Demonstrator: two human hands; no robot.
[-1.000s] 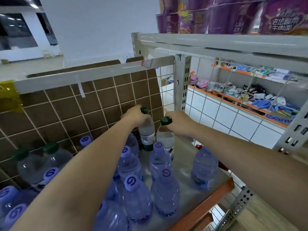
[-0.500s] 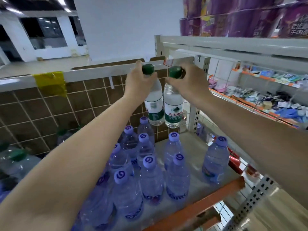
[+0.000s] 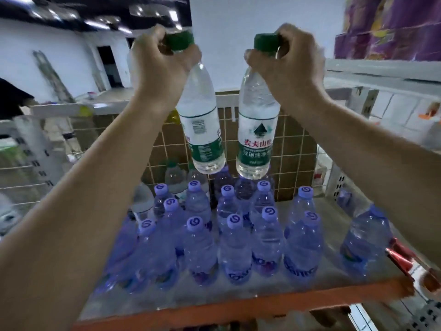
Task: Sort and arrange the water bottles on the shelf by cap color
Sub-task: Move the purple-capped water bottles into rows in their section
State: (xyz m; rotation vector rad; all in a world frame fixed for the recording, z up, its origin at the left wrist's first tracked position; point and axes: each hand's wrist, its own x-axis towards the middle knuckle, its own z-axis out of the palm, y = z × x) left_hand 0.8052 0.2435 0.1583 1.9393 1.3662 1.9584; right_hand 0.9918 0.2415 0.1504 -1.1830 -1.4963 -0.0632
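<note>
Left hand (image 3: 160,65) grips the neck of one green-capped bottle (image 3: 202,123); right hand (image 3: 288,65) grips another green-capped bottle (image 3: 256,130). Both hang side by side, apart, below the curled fingers. Beneath them, purple-capped bottles (image 3: 235,247) stand on the shelf (image 3: 238,309).

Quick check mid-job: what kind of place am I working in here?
Most likely a shop or stockroom aisle: metal shelving with an orange front edge holds rows of purple-capped water bottles, purple packaged goods are stacked above, and a neighbouring wire-backed shelf stands alongside.

White wall (image 3: 262,20), brown tiled panel (image 3: 293,144), ceiling lights (image 3: 95,23), possibly doorway (image 3: 107,65).
</note>
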